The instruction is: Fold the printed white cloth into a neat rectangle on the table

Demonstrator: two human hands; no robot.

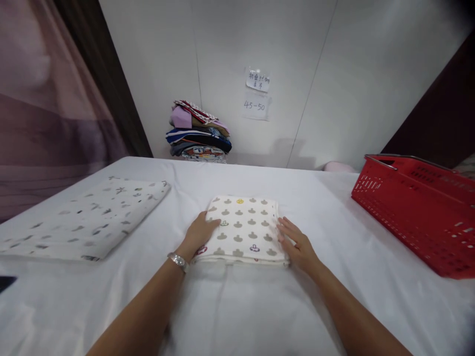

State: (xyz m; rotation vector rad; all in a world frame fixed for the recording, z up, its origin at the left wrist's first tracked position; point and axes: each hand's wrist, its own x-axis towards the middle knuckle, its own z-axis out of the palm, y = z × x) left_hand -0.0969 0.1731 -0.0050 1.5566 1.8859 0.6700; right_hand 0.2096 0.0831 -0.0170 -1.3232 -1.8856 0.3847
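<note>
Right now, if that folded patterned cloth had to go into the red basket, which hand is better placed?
Probably the right hand: it rests on the folded white patterned cloth's right edge, on the red plastic basket's side. The left hand lies opposite.

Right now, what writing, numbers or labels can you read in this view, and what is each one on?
"45-50": handwritten on the lower paper note taped to the white wall.
Upper paper note, just above it: handwritten characters, too small and blurred to read.
Folded patterned cloth under the left hand and right hand: printed shapes only, no words.
Red basket and stack of folded fabrics: no readable text.
</note>
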